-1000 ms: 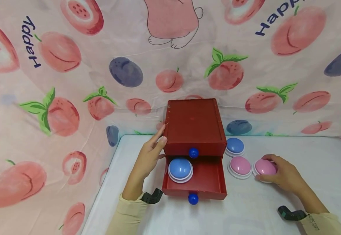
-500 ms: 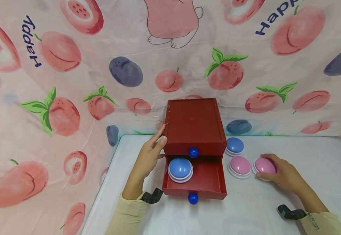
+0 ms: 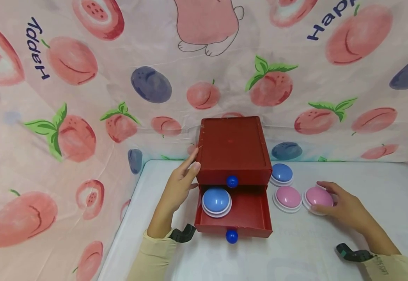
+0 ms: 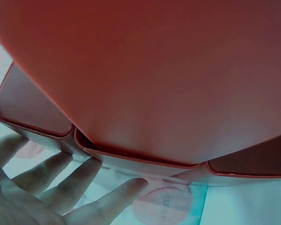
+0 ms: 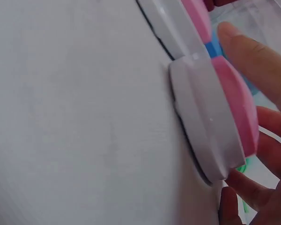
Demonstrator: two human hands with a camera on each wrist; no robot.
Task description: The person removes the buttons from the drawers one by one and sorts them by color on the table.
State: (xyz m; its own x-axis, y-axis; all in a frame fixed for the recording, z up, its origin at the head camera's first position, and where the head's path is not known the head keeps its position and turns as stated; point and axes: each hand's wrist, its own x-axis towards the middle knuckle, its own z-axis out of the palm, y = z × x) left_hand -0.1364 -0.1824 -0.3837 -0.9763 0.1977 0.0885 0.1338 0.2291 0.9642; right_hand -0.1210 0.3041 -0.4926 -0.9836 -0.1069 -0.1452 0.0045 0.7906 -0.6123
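Note:
My left hand [image 3: 176, 188] rests with extended fingers along the left side of a red two-drawer cabinet [image 3: 233, 146]; the left wrist view shows those fingers [image 4: 107, 201] spread beside its wall. The lower drawer [image 3: 249, 212] is pulled out, with a blue domed push button [image 3: 216, 200] in its left part. On the table to the right, my right hand [image 3: 351, 210] arches around a pink domed push button [image 3: 318, 196]. Its thumb [image 5: 253, 58] stands off the pink dome in the right wrist view, with the other fingers loosely bent behind the button.
Another pink push button [image 3: 288, 197] sits between the cabinet and the right hand's button, nearly against it. Behind, a second blue push button [image 3: 282, 173] stands close to the cabinet's right side. A fruit-print cloth [image 3: 176, 39] hangs behind the white table [image 3: 295, 249].
My right hand has shifted slightly to the right, and its fingers have loosened from the pink push button, which stays on the table. The left hand keeps its place on the cabinet.

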